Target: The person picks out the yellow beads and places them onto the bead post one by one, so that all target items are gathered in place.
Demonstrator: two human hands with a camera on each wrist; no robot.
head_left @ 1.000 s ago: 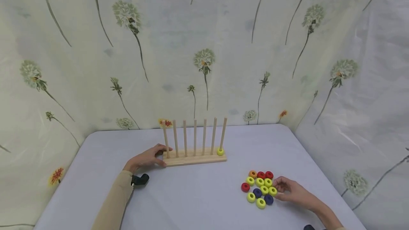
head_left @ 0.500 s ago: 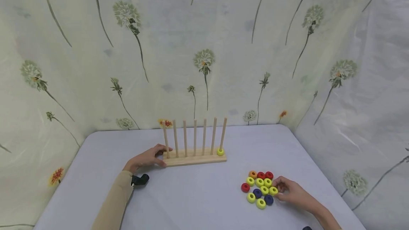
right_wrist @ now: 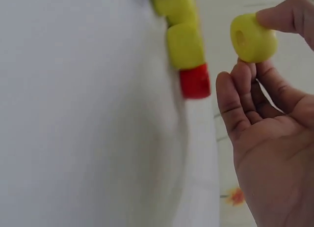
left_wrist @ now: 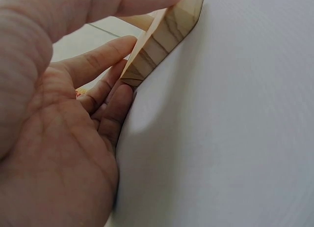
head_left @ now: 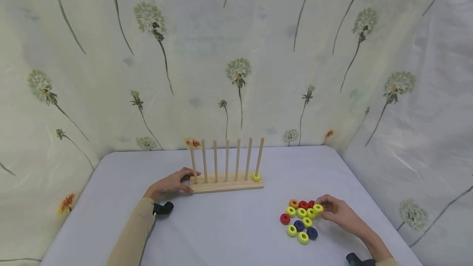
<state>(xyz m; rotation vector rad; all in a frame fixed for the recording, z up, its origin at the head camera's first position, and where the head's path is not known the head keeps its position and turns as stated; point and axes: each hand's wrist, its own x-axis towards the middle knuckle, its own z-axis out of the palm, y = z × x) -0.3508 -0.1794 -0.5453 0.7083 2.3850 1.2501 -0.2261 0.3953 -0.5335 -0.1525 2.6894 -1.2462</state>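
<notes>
A wooden peg rack point(head_left: 227, 186) stands on the table with a row of upright pegs, a yellow bead point(head_left: 256, 177) at the foot of the rightmost one. My left hand point(head_left: 171, 184) grips the left end of its base, thumb on the near side and fingers at the far side. The left wrist view shows that base end point(left_wrist: 164, 42) between thumb and fingers. Between thumb and fingers my right hand point(head_left: 340, 212) pinches another yellow bead point(right_wrist: 252, 38), raised off the table with its hole showing. Just left of that hand lie loose beads, including a yellow one point(head_left: 307, 222).
The loose group also holds red beads point(head_left: 285, 218), dark blue beads point(head_left: 312, 233) and an orange bead point(head_left: 293, 204). A white cloth covers the table point(head_left: 229, 233). Behind it hangs a curtain point(head_left: 199, 52) printed with dandelions.
My right hand has lifted a yellow bead from the right edge of the group and moved slightly up and away. The left hand keeps its grip on the peg rack.
</notes>
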